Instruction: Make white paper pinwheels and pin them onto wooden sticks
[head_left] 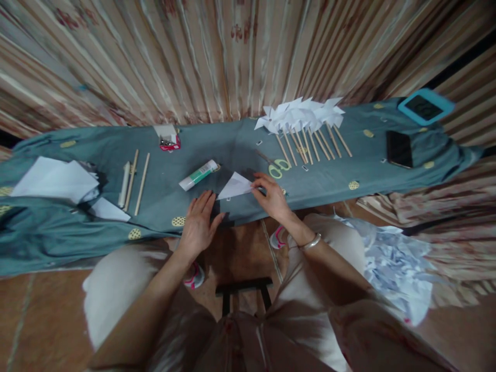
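A folded white paper triangle [234, 186] lies on the green cloth between my hands. My right hand [270, 196] pinches its right corner between thumb and fingers. Spread out with its palm down, my left hand [200, 222] rests at the cloth's front edge, just left of the paper, and holds nothing. A glue stick [198, 175] with a green and white label lies above my left hand. Green-handled scissors [276, 168] are just beyond my right hand. Behind them, several white paper pinwheels [300, 116] on wooden sticks lie in an overlapping row.
Left on the cloth [220, 142] are a paper stack [56, 181], a smaller folded paper [110, 210], wooden sticks [142, 184] and a red box of small metal pieces [169, 141]. Rightward lie a phone [399, 149] and a blue-framed clock [425, 106]. Crumpled paper [399, 268] sits lower right.
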Demonstrator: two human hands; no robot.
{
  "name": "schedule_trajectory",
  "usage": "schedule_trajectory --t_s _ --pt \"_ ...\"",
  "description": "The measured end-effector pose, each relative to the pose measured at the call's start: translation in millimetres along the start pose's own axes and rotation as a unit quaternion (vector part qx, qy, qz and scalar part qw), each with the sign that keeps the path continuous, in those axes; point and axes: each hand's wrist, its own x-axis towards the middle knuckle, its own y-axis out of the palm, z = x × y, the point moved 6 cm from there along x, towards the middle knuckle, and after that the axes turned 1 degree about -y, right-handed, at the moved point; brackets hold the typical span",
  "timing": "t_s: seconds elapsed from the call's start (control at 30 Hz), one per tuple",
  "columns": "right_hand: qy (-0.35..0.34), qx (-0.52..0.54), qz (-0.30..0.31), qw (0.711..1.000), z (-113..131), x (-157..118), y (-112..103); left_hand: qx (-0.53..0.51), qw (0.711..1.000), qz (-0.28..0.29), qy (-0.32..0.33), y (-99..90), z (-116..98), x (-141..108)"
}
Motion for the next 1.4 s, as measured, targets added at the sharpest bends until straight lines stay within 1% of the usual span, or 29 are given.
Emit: schedule_trajectory --t_s 0.1,0.17,0.2,0.3,0.4,0.43,0.5,0.6,0.7,0.8,0.9,1.0,1.1,1.2,1.33,1.4 --pt "-0.009 0.037 -0.003 0.999 7.0 3.4 -3.0 -0.124 0.989 -0.038 -0.074 -6.8 8.8 12.2" --pt "-0.021 0.047 -0.008 0.999 13.8 5.4 -5.8 -0.216 0.967 -0.061 -0.124 -10.1 12.4 22.3" --pt "-0.026 0.049 -0.011 0.998 17.2 6.4 -7.1 -0.264 0.950 -0.071 -0.153 -10.9 13.9 27.3" --pt "-0.039 0.050 -0.021 0.998 26.4 9.0 -9.4 -0.402 0.880 -0.054 -0.248 -5.3 14.1 39.3" --pt "-0.058 0.048 -0.029 0.997 33.2 10.4 -9.7 -0.488 0.817 0.005 -0.309 4.2 6.8 45.2" --pt "-0.065 0.047 -0.033 0.996 34.9 10.4 -9.8 -0.503 0.802 0.023 -0.320 6.8 4.3 45.8" --pt "-0.075 0.042 -0.037 0.996 37.1 9.7 -10.1 -0.519 0.786 0.047 -0.332 10.2 0.9 46.0" --pt "-0.083 0.023 -0.033 0.996 38.3 8.8 -12.2 -0.519 0.784 0.048 -0.336 12.0 0.7 46.1" --pt "-0.079 -0.012 -0.040 0.996 34.0 10.6 -21.1 -0.514 0.787 0.027 -0.341 12.5 2.5 47.3" --pt "-0.046 -0.081 -0.058 0.994 19.6 16.6 -36.4 -0.511 0.792 -0.003 -0.334 11.6 1.9 50.6" --pt "0.005 -0.189 -0.063 0.980 0.4 24.4 -49.6 -0.500 0.809 -0.031 -0.308 9.3 0.1 55.0" --pt "0.047 -0.270 -0.042 0.961 -13.4 31.7 -53.0 -0.484 0.825 -0.050 -0.287 7.7 0.6 58.3" --pt "0.072 -0.319 0.003 0.945 -18.1 38.0 -47.1 -0.468 0.836 -0.066 -0.279 6.7 3.8 60.7" --pt "0.079 -0.335 0.026 0.939 -15.5 42.1 -41.8 -0.457 0.841 -0.087 -0.275 4.5 8.0 63.2" --pt "0.104 -0.319 0.012 0.942 -13.1 41.5 -43.3 -0.437 0.849 -0.121 -0.270 -2.4 12.8 66.3" --pt "0.117 -0.284 -0.005 0.952 -14.2 39.5 -44.7 -0.421 0.858 -0.138 -0.260 -8.0 14.3 67.8"
